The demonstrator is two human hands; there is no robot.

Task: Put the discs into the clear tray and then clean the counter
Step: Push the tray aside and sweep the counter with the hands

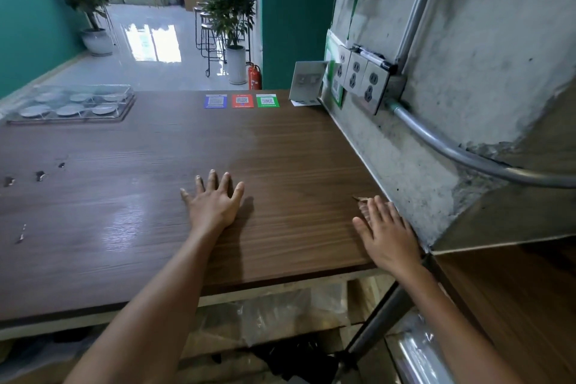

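Worktop (156, 171) wide and brown | clear tray (70, 103) at far left edge, grey discs (71, 110) sitting inside | left hand (213, 204) flat, fingers spread on the wood | right hand (385, 229) flat by the wall, fingers straight, touching a small item (361, 200), possibly keys

You have one clear tray (71, 103) holding about six discs (70, 110), three code cards (242, 101), and three wall sockets (358, 76).
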